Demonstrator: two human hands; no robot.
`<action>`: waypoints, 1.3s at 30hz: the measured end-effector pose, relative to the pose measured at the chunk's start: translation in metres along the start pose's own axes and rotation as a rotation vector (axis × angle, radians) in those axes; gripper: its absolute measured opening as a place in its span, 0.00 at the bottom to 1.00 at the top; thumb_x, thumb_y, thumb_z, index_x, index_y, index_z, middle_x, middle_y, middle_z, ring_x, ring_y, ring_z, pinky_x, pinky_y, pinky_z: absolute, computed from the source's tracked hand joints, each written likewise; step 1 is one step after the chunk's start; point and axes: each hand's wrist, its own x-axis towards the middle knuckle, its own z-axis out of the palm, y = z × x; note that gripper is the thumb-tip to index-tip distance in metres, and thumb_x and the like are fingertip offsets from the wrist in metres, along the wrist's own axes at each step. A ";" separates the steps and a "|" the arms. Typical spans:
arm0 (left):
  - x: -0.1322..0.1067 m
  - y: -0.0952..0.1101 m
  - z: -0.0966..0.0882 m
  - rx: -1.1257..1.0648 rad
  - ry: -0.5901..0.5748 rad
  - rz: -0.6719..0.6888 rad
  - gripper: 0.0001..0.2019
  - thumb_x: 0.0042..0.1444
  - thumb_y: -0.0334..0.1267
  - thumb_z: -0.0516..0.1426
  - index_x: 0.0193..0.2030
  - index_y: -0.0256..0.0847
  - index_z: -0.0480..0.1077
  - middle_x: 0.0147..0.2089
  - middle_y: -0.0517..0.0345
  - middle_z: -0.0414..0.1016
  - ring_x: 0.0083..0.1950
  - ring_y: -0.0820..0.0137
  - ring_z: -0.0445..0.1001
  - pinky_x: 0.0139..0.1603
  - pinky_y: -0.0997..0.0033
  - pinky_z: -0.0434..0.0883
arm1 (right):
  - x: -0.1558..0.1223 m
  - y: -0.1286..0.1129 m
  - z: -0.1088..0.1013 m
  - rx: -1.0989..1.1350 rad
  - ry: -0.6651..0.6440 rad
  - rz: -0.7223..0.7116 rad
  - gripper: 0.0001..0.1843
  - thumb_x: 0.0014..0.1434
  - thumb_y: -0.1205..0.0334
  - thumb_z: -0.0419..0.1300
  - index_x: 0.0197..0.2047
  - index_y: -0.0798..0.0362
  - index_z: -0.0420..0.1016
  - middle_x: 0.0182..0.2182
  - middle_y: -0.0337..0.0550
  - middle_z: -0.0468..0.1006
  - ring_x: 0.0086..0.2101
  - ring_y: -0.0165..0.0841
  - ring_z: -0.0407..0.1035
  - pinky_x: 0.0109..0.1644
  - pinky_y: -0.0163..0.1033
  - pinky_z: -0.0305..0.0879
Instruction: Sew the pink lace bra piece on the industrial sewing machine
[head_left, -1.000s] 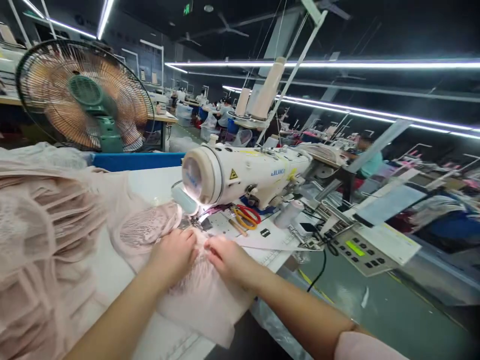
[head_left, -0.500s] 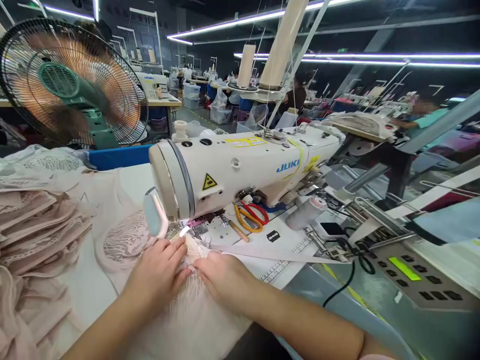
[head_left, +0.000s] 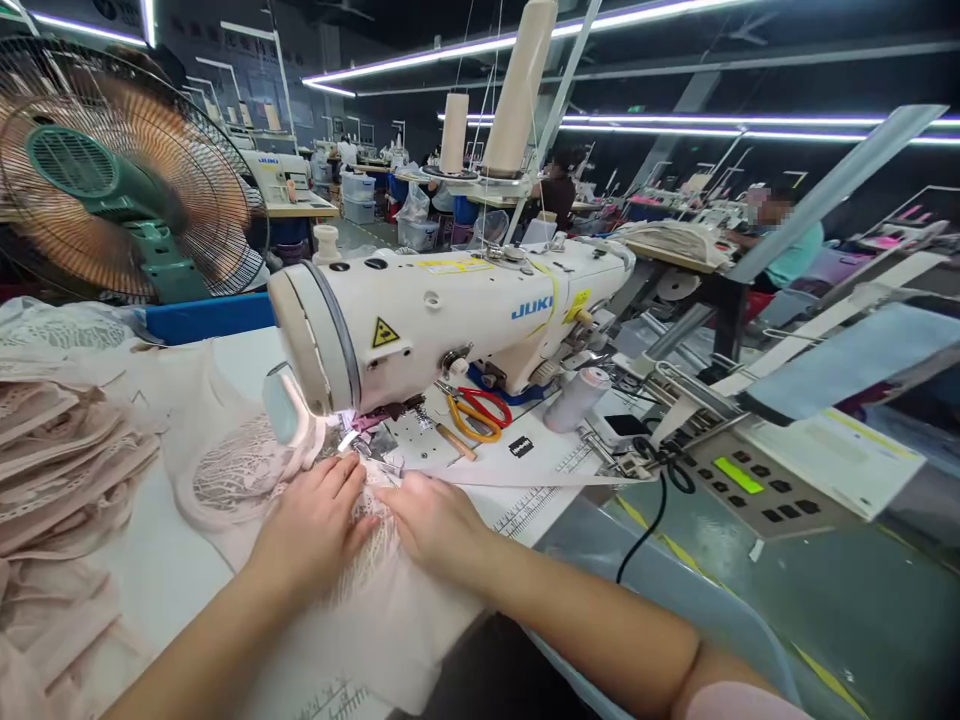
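Observation:
Pale pink lace fabric [head_left: 379,560] lies bunched under the needle end of a white sewing machine [head_left: 420,320]. My left hand [head_left: 319,515] rests flat on it close to the needle, fingers stretched forward and thumb apart. Just to its right, my right hand [head_left: 439,525] pinches the fabric edge between thumb and curled fingers. A pale elastic band [head_left: 525,478] runs from a metal guide at the right toward the needle area. Left of the presser area, a lace cup [head_left: 240,470] spreads on the table. The stitching point itself is mostly hidden by fingers and the machine head.
Scissors [head_left: 476,415] with red and orange handles, a wooden-handled tool [head_left: 456,442] and a thread cone [head_left: 577,398] lie behind the band. Piled pink garments [head_left: 67,460] fill the left. A fan [head_left: 127,180] stands behind; a control panel [head_left: 750,485] is at right.
The camera view has shifted, so the machine and table appear farther left and slightly higher. Both hands keep nearly the same place on the lace fabric beside the needle.

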 end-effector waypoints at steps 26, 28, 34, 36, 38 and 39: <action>0.002 0.002 0.000 0.013 -0.053 -0.048 0.24 0.58 0.45 0.54 0.56 0.28 0.68 0.57 0.36 0.71 0.57 0.49 0.69 0.51 0.50 0.72 | 0.015 0.003 -0.008 -0.106 -0.092 -0.074 0.18 0.60 0.63 0.49 0.51 0.51 0.71 0.33 0.45 0.70 0.28 0.34 0.61 0.29 0.38 0.53; 0.002 0.001 0.000 0.010 -0.067 -0.051 0.24 0.58 0.45 0.53 0.56 0.29 0.68 0.57 0.37 0.70 0.57 0.50 0.69 0.51 0.51 0.72 | 0.016 0.001 -0.010 -0.126 -0.102 -0.074 0.17 0.60 0.63 0.49 0.50 0.52 0.71 0.33 0.46 0.70 0.28 0.34 0.61 0.29 0.38 0.52; 0.002 -0.001 0.000 0.020 -0.110 -0.090 0.24 0.59 0.45 0.53 0.57 0.30 0.67 0.59 0.39 0.69 0.58 0.51 0.68 0.53 0.51 0.70 | 0.018 -0.002 -0.008 -0.169 -0.113 -0.077 0.17 0.61 0.63 0.49 0.51 0.52 0.70 0.35 0.47 0.72 0.30 0.36 0.65 0.28 0.39 0.50; 0.002 -0.002 -0.001 0.008 -0.102 -0.102 0.24 0.59 0.44 0.53 0.57 0.30 0.68 0.59 0.38 0.69 0.59 0.50 0.66 0.54 0.50 0.69 | 0.018 -0.002 -0.006 -0.165 -0.098 -0.082 0.17 0.61 0.63 0.49 0.52 0.52 0.69 0.35 0.47 0.72 0.30 0.36 0.66 0.28 0.39 0.50; 0.002 -0.003 -0.003 -0.019 -0.093 -0.103 0.23 0.59 0.44 0.53 0.56 0.31 0.68 0.58 0.38 0.69 0.59 0.51 0.66 0.55 0.50 0.69 | 0.018 -0.002 -0.005 -0.158 -0.080 -0.088 0.18 0.62 0.63 0.48 0.54 0.52 0.68 0.35 0.47 0.73 0.30 0.36 0.66 0.28 0.39 0.51; 0.002 -0.003 -0.004 -0.039 -0.094 -0.101 0.22 0.59 0.43 0.53 0.56 0.32 0.68 0.57 0.39 0.70 0.58 0.51 0.67 0.54 0.50 0.69 | 0.017 -0.002 -0.006 -0.155 -0.075 -0.089 0.18 0.62 0.63 0.48 0.54 0.52 0.68 0.34 0.47 0.73 0.30 0.36 0.66 0.28 0.39 0.52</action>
